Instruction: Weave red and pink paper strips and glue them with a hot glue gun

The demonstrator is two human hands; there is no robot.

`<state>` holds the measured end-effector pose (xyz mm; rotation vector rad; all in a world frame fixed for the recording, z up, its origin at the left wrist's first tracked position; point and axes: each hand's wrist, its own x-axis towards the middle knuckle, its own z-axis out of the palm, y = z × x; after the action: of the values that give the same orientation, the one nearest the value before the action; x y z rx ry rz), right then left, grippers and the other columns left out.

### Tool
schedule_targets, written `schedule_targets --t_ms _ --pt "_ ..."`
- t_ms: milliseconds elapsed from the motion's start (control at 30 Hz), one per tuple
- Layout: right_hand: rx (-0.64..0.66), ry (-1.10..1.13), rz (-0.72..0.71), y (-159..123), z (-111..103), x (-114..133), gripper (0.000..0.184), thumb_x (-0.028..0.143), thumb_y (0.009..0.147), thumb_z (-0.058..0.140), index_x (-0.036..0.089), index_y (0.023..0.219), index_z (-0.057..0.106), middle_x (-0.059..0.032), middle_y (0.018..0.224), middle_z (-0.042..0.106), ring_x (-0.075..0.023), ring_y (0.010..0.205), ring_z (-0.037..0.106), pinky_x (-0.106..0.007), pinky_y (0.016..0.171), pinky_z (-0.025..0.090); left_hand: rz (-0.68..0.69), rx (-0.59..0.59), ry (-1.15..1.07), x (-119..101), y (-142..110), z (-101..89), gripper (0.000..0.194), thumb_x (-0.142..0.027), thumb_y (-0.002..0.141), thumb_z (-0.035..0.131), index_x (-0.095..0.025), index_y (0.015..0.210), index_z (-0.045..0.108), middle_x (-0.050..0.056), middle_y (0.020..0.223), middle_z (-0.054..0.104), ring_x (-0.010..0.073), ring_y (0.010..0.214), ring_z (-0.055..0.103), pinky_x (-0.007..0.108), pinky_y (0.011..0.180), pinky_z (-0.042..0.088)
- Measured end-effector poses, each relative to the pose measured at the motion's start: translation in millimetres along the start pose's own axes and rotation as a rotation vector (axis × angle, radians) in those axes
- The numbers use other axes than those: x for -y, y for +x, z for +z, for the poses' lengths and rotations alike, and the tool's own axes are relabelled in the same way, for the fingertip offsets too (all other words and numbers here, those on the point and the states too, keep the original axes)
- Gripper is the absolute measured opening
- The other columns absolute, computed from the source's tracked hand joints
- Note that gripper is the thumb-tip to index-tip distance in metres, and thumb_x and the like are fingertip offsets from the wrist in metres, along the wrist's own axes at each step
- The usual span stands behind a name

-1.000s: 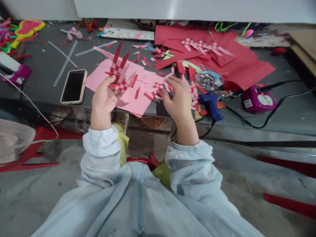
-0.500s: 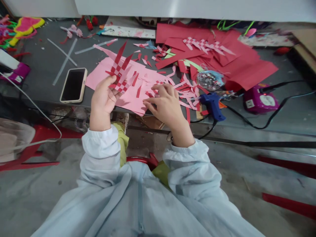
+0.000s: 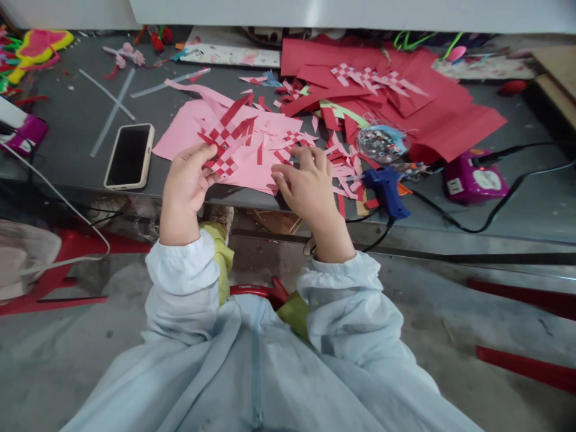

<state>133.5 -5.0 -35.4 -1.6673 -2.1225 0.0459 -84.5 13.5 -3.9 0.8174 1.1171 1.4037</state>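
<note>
My left hand [image 3: 188, 180] is closed on a woven paper fish [image 3: 221, 141], checkered red and pink with pointed strips sticking out. Its thumb presses on the weave while the other fingers lie behind. My right hand [image 3: 308, 183] is above the table's front part, fingers apart and slightly bent, with nothing seen in it. Just past its fingertips lies another small checkered paper piece [image 3: 292, 139]. Beneath both hands are pink paper sheets [image 3: 180, 129]. Pink and red paper scraps [image 3: 346, 165] lie right of my right hand.
A phone [image 3: 129, 156] lies left of the pink sheets. To the right are a blue glue gun [image 3: 387, 191], a dish of small beads [image 3: 382, 144] and a purple box with a cable [image 3: 474, 179]. Red paper sheets [image 3: 459, 123] carrying more woven fish [image 3: 371, 79] spread behind.
My right hand has moved left and down from over the scraps toward the pink sheets, then stayed nearly still. The fish in my left hand has tipped lower and to the right.
</note>
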Motion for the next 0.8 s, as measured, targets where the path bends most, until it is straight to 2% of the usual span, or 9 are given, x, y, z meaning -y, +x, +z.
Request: schedule_targets --t_ms 200,333,400,433,500,567,633,700,800 --pt "-0.177 0.151 -0.052 3.9 4.2 -3.7 0.032 0.032 0.101 0.047 0.019 0.106 0.075 -0.0138 0.121 0.067 -0.0298 0.118 0.054 -0.047 0.106 0.041 -0.012 -0.008 0.015 -2.8 -3.8 2.6 0.019 -0.024 0.07 0.078 -0.017 0.072 0.06 -0.004 0.069 0.063 0.0079 0.056 0.062 0.02 0.057 0.053" --pt "-0.273 0.213 -0.067 6.0 8.6 -5.6 0.033 0.032 0.101 0.046 0.018 0.094 0.075 -0.0125 0.105 0.071 -0.0269 0.104 0.059 -0.044 0.098 0.046 -0.044 0.053 0.04 -2.4 -4.8 4.6 0.019 -0.024 0.068 0.078 -0.018 0.071 0.059 -0.004 0.067 0.062 0.0104 0.058 0.064 0.022 0.058 0.055" --pt "-0.313 0.22 -0.067 6.3 9.5 -6.6 0.032 0.032 0.101 0.046 0.018 0.093 0.074 -0.0118 0.102 0.072 -0.0264 0.101 0.06 -0.044 0.097 0.046 -0.028 0.047 0.077 -0.7 -3.9 5.0 0.017 -0.025 0.07 0.077 -0.018 0.073 0.061 -0.004 0.067 0.061 0.0112 0.059 0.065 0.023 0.058 0.056" --pt "-0.326 0.218 -0.063 6.4 9.4 -7.4 0.032 0.031 0.101 0.046 0.019 0.093 0.074 -0.0114 0.101 0.073 -0.0264 0.101 0.061 -0.044 0.097 0.046 0.009 0.019 0.114 0.4 -3.1 4.7 0.016 -0.026 0.072 0.076 -0.019 0.074 0.062 -0.004 0.067 0.06 0.0114 0.06 0.064 0.023 0.059 0.056" --pt "-0.331 0.208 -0.049 6.6 8.5 -9.6 0.031 0.031 0.101 0.046 0.019 0.093 0.073 -0.0111 0.101 0.073 -0.0267 0.101 0.062 -0.044 0.097 0.047 0.184 -0.083 0.251 2.3 -1.5 3.0 0.013 -0.028 0.078 0.073 -0.019 0.074 0.064 -0.003 0.067 0.059 0.0127 0.064 0.065 0.024 0.062 0.055" --pt "-0.321 0.192 -0.027 6.9 6.8 -13.0 0.031 0.031 0.101 0.044 0.02 0.092 0.072 -0.0113 0.1 0.073 -0.0269 0.101 0.063 -0.045 0.097 0.046 0.446 -0.169 0.482 3.0 -0.6 0.1 0.013 -0.029 0.085 0.067 -0.02 0.076 0.068 -0.001 0.072 0.065 0.0156 0.076 0.068 0.026 0.072 0.056" --pt "-0.324 0.174 0.001 7.4 5.0 -17.2 0.033 0.032 0.101 0.042 0.019 0.091 0.071 -0.0116 0.099 0.074 -0.0269 0.099 0.064 -0.045 0.097 0.046 0.687 -0.166 0.767 2.4 -1.2 -2.6 0.012 -0.026 0.089 0.063 -0.022 0.086 0.074 0.002 0.089 0.073 0.0193 0.094 0.069 0.031 0.09 0.054" --pt "-0.346 0.16 0.036 8.1 3.4 -22.0 0.035 0.032 0.101 0.041 0.019 0.089 0.071 -0.0119 0.096 0.074 -0.027 0.096 0.064 -0.045 0.095 0.046 0.805 -0.058 1.054 1.3 -3.4 -3.5 0.021 -0.023 0.09 0.061 -0.025 0.104 0.077 0.004 0.109 0.075 0.0226 0.111 0.065 0.039 0.105 0.048" --pt "-0.366 0.156 0.089 9.0 1.2 -29.5 0.039 0.033 0.102 0.038 0.018 0.086 0.07 -0.0124 0.093 0.075 -0.0267 0.093 0.064 -0.045 0.096 0.045 0.776 0.189 1.37 2.2 -8.6 -0.3 0.026 -0.024 0.092 0.06 -0.028 0.109 0.079 0.004 0.126 0.071 0.0284 0.126 0.057 0.048 0.111 0.042"
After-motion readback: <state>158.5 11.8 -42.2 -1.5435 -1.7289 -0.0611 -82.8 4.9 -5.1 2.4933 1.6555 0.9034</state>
